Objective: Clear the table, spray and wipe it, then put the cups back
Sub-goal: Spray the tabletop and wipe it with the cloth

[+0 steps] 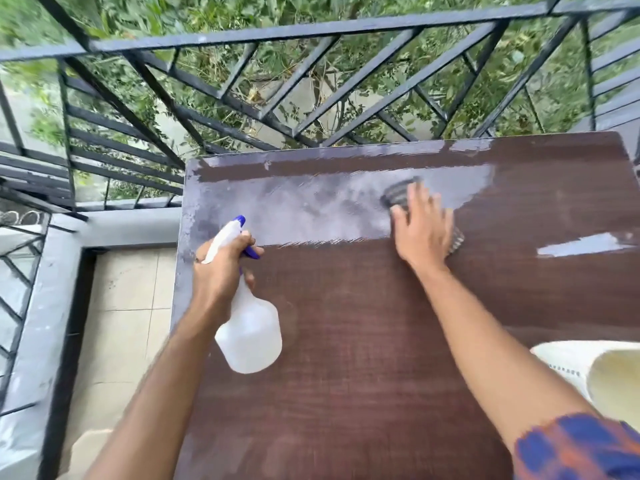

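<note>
A dark brown wooden table (363, 341) fills the middle of the head view. My left hand (221, 268) is closed around the neck of a white spray bottle (251, 327) with a blue nozzle, held above the table's left side. My right hand (424, 230) lies flat, fingers spread, pressing a grey striped cloth (398, 194) onto the far part of the table. A wet, shiny band runs across the far part of the table to the left of the cloth. No cups are in view.
A black metal railing (311, 81) runs right behind the table's far edge, with greenery beyond. Tiled floor (124, 306) and a grey ledge lie to the left. A white perforated chair (588, 372) shows at the right edge.
</note>
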`<state>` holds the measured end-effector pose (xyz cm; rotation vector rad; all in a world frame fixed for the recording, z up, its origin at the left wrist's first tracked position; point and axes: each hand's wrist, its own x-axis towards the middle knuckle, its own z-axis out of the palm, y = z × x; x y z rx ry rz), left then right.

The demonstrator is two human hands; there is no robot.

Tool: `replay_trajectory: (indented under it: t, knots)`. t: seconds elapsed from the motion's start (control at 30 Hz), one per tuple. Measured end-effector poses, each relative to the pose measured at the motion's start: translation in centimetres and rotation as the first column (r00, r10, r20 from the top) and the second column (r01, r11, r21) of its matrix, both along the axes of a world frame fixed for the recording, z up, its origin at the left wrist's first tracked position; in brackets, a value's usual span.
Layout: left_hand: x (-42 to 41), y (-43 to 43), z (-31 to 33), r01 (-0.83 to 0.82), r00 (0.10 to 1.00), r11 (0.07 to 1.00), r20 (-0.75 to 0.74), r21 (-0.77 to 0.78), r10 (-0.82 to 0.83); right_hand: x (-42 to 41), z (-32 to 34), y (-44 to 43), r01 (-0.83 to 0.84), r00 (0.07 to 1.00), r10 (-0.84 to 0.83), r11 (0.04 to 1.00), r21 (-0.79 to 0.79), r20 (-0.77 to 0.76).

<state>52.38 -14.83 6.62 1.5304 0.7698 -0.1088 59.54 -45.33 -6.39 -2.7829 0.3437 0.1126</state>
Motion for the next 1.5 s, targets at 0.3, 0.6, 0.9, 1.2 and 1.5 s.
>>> replay_trajectory:
  t: [0.3,0.6,0.9,1.2,1.5]
  knots:
    - [-1.8,-3.3,0.1,0.058,0.998,0.997,-0.035,0.049,-0.056,-5.2,1.0,10.3,-0.611,0.788,0.613,0.790,0.042,-0.061]
    - [-2.6,-5.3,1.3,0.160,0.987,0.986,-0.010,0.045,-0.160,-4.3,-0.1,-6.8,0.214,0.977,-0.214,0.976,-0.037,0.003]
    - [-4.0,-3.7,1.0,0.138,0.990,0.987,-0.010,0.077,-0.137,-7.9,0.5,7.8,-0.553,0.833,0.553,0.833,0.012,-0.012]
    - [-4.0,1.0,1.3,0.060,0.997,0.998,-0.040,0.006,-0.059,-7.2,-0.8,-3.8,0.199,0.980,-0.197,0.978,-0.055,0.034]
    - [-4.0,10.6,0.7,-0.108,0.994,0.994,-0.027,-0.012,0.108,-8.6,-0.8,22.7,-0.693,0.716,0.690,0.721,-0.007,0.102]
